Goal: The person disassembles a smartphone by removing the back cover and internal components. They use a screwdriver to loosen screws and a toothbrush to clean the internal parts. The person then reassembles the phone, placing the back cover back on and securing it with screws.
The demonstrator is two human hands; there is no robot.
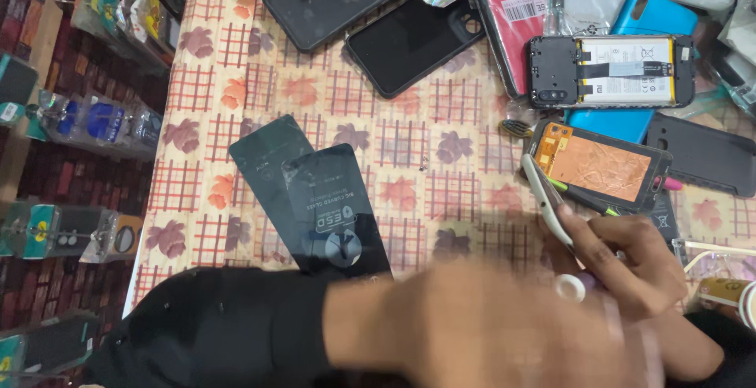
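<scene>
My right hand [630, 266] is shut on a slim light-coloured phone [545, 197], held on edge and tilted up to the left. A small white ring [568, 287] sits by its fingers. My left hand [488, 329], in a black sleeve, crosses the bottom of the view heavily blurred, just left of the right hand; its fingers cannot be made out. Beyond the held phone lies a phone screen assembly with a copper-coloured back [602, 168]. An opened phone with a white battery [610, 69] lies further back.
The table has a floral checked cloth [236, 81]. Two dark flat screen-protector packs [335, 207] overlap at left centre. Black phone cases [413, 42], a red case [516, 6] and a blue case [654, 14] crowd the far edge. Packaged goods hang on racks [94, 120] at left.
</scene>
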